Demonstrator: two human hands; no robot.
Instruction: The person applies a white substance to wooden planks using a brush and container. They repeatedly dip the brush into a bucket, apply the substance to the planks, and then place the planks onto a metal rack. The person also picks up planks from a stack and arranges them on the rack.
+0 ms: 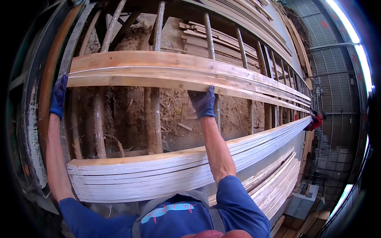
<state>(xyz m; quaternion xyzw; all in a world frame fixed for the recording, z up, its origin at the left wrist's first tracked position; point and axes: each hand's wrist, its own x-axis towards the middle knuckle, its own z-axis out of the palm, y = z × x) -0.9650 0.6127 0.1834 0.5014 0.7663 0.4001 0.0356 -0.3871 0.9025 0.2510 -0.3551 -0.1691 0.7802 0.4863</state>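
Note:
Several long wooden boards (131, 80) lie side by side across metal rollers, running from the left toward the far right. My left hand (58, 96), in a dark blue glove, is closed at their left end, fingers against the end faces. Farther along, my right hand (203, 102), gloved the same way, grips the near edge of the closest board. Its thumb shows at the edge, while the fingers are partly hidden beneath. Between my body and the rollers rests a stack of boards with white-coated edges (143, 180), under my right forearm.
A metal frame (33, 99) stands at the left. Metal rollers (158, 119) span a pit strewn with sawdust and scraps. More planks (218, 39) lie beyond and a pile (278, 182) at the lower right. Another person (314, 120) in red is at the boards' far end. A white box (301, 204) sits lower right.

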